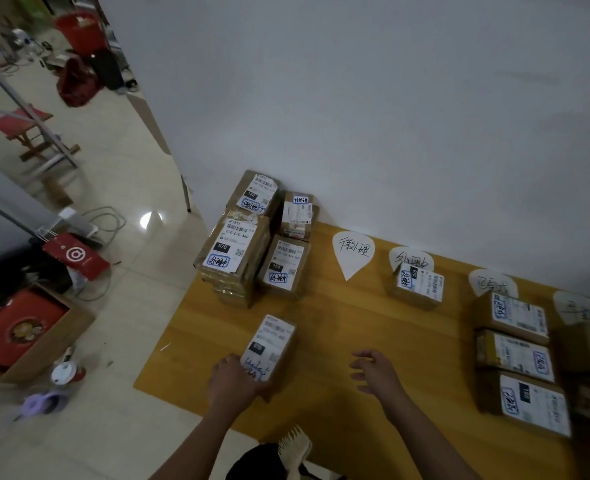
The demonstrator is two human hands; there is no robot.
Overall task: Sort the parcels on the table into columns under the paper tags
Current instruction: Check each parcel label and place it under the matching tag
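My left hand [233, 382] grips the near end of a small cardboard parcel [272, 344] with a white label, near the table's left front edge. My right hand [376, 370] hovers open over bare wood, holding nothing. A pile of unsorted parcels [252, 244] sits at the table's far left corner against the wall. Several white paper tags lie along the back: the first tag [352, 252] has nothing under it, the second tag [412, 258] has one parcel [418, 285] under it, and the third tag [492, 284] heads a column of three parcels [515, 351].
The wooden table [356, 323] stands against a white wall. A fourth tag [579, 308] with more parcels is at the right edge. On the floor to the left are a carton with a red box [23, 332], a red bag [75, 256] and cables.
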